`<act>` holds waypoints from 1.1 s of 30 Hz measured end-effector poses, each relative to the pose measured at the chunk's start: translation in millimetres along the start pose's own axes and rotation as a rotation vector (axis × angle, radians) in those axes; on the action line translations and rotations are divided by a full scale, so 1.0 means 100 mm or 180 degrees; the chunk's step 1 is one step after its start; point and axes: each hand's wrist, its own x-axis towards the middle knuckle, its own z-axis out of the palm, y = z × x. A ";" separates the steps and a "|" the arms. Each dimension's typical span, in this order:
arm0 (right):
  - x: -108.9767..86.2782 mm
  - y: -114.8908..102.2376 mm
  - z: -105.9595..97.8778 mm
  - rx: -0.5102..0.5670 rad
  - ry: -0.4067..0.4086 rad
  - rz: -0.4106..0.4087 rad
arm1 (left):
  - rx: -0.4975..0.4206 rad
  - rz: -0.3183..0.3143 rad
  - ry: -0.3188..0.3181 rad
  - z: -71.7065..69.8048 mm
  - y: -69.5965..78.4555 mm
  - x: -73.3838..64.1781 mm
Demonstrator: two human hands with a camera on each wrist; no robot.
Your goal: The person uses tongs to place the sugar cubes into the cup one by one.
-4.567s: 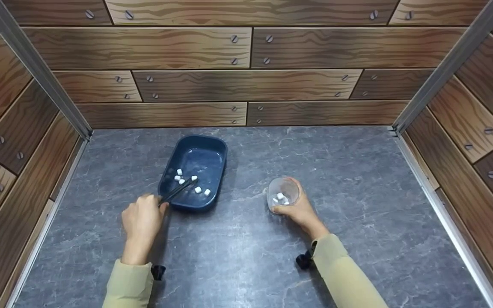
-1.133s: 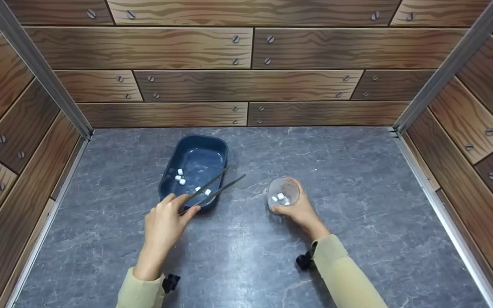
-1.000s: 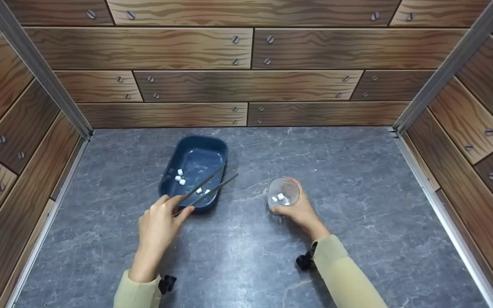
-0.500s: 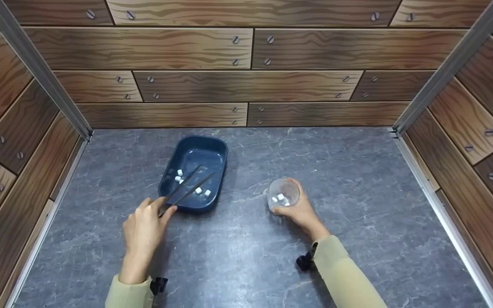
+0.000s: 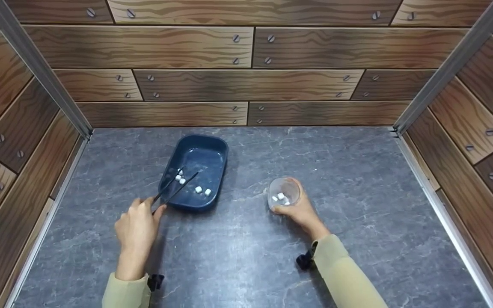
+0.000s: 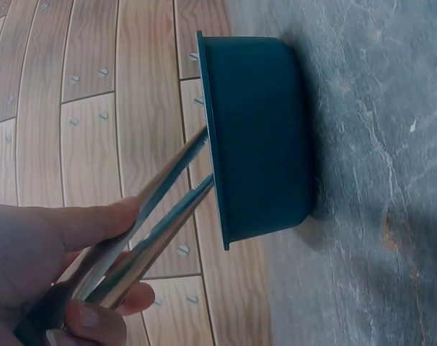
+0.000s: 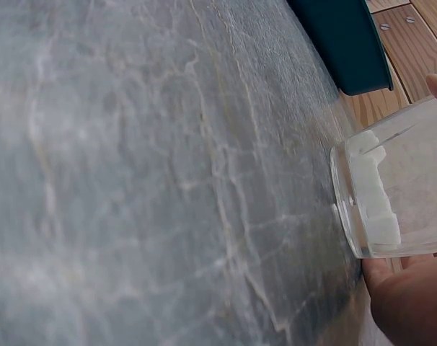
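Note:
My left hand (image 5: 137, 223) grips long metal tongs (image 5: 175, 193) between thumb and fingers, their two arms spread apart. Over the near left part of a dark blue tray (image 5: 203, 159), the tips reach around a cluster of small white marshmallow-like cubes (image 5: 182, 181). Two more cubes (image 5: 198, 189) lie to the right of the tongs. From the side in the left wrist view, the tray wall (image 6: 258, 144) hides the tips. My right hand (image 5: 302, 211) holds a clear cup (image 5: 287, 185) on the table, with several white pieces (image 7: 373, 191) at its bottom.
A grey marbled tabletop (image 5: 238, 239) lies beneath everything. Wood-patterned panels (image 5: 186, 47) close in the back and both sides, with metal posts at the corners. A stretch of tabletop separates the tray from the cup.
The tongs pinched a cube in the tray earlier, later hung spread over its right rim, and have swung back left over the cluster. The tray holds one cube fewer; my right hand stays put.

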 end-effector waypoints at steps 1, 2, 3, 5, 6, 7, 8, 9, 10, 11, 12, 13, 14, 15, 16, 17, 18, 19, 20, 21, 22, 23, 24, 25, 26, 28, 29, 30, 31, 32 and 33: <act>-0.02 -0.05 0.00 -0.0005 -0.0017 0.0017 | 0.0011 -0.0022 -0.0025 0.00 0.00 0.01; -0.05 -0.10 0.00 -0.0013 -0.0030 0.0034 | 0.0022 -0.0044 -0.0050 0.00 -0.01 0.02; -0.07 -0.16 0.01 -0.0026 -0.0042 0.0056 | 0.0031 -0.0063 -0.0072 0.00 -0.01 0.03; -0.10 -0.22 0.01 -0.0057 -0.0051 0.0079 | 0.0043 -0.0102 -0.0118 0.00 -0.01 0.05; -0.10 -0.22 0.01 -0.0058 -0.0052 0.0110 | 0.0044 -0.0116 -0.0136 0.00 -0.02 0.07; -0.10 -0.23 0.01 -0.0068 -0.0053 0.0122 | 0.0045 -0.0123 -0.0151 0.00 -0.02 0.08; -0.10 -0.24 0.01 -0.0079 -0.0054 0.0133 | 0.0047 -0.0125 -0.0153 0.01 -0.02 0.10; -0.10 -0.24 0.01 -0.0097 -0.0057 0.0143 | 0.0051 -0.0121 -0.0154 0.01 -0.02 0.11; -0.10 -0.24 0.01 -0.0112 -0.0061 0.0154 | 0.0058 -0.0117 -0.0151 0.01 -0.02 0.12; -0.10 -0.24 0.01 -0.0123 -0.0067 0.0165 | 0.0070 -0.0108 -0.0145 0.01 -0.02 0.13; -0.10 -0.24 0.01 -0.0136 -0.0069 0.0168 | 0.0085 -0.0107 -0.0135 0.02 -0.02 0.14; -0.09 -0.23 0.01 -0.0139 -0.0069 0.0160 | 0.0107 -0.0112 -0.0137 0.02 -0.02 0.15; -0.09 -0.22 0.01 -0.0141 -0.0069 0.0149 | 0.0129 -0.0122 -0.0140 0.03 -0.02 0.17; -0.08 -0.21 0.01 -0.0142 -0.0066 0.0130 | 0.0148 -0.0132 -0.0154 0.04 -0.02 0.17; -0.06 -0.17 0.01 -0.0124 -0.0062 0.0119 | 0.0162 -0.0151 -0.0169 0.05 -0.02 0.18; -0.04 -0.13 0.01 -0.0106 -0.0054 0.0107 | 0.0179 -0.0171 -0.0190 0.05 -0.02 0.19; -0.02 -0.08 0.00 -0.0088 -0.0043 0.0096 | 0.0196 -0.0189 -0.0211 0.06 -0.01 0.20; 0.00 -0.03 0.00 -0.0075 -0.0034 0.0093 | 0.0206 -0.0204 -0.0231 0.07 -0.01 0.20; 0.02 0.02 -0.01 -0.0065 -0.0026 0.0093 | 0.0220 -0.0210 -0.0246 0.07 -0.01 0.21; 0.04 0.06 -0.01 -0.0060 -0.0013 0.0097 | 0.0233 -0.0212 -0.0256 0.08 0.00 0.22; 0.06 0.11 -0.02 -0.0051 0.0000 0.0102 | 0.0246 -0.0216 -0.0264 0.08 0.01 0.22; 0.06 0.13 -0.02 -0.0054 0.0011 0.0096 | 0.0264 -0.0212 -0.0270 0.09 0.01 0.23; 0.07 0.14 -0.02 -0.0053 0.0018 0.0084 | 0.0276 -0.0211 -0.0277 0.09 0.02 0.23; 0.07 0.15 -0.02 -0.0059 0.0025 0.0071 | 0.0284 -0.0214 -0.0283 0.10 0.03 0.23; 0.07 0.16 -0.02 -0.0059 0.0033 0.0054 | 0.0294 -0.0217 -0.0295 0.10 0.03 0.23; 0.07 0.16 -0.02 -0.0065 0.0045 0.0019 | 0.0298 -0.0233 -0.0323 0.10 0.04 0.23; 0.07 0.16 -0.01 -0.0066 0.0049 0.0007 | 0.0298 -0.0241 -0.0337 0.11 0.05 0.24; 0.07 0.16 -0.01 -0.0068 0.0055 -0.0006 | 0.0293 -0.0253 -0.0350 0.11 0.05 0.24; 0.07 0.16 -0.01 -0.0070 0.0061 -0.0014 | 0.0290 -0.0263 -0.0365 0.11 0.05 0.25; 0.07 0.16 -0.01 -0.0069 0.0063 -0.0026 | 0.0286 -0.0269 -0.0381 0.11 0.05 0.25; 0.07 0.16 -0.01 -0.0069 0.0066 -0.0037 | 0.0282 -0.0273 -0.0394 0.11 0.05 0.25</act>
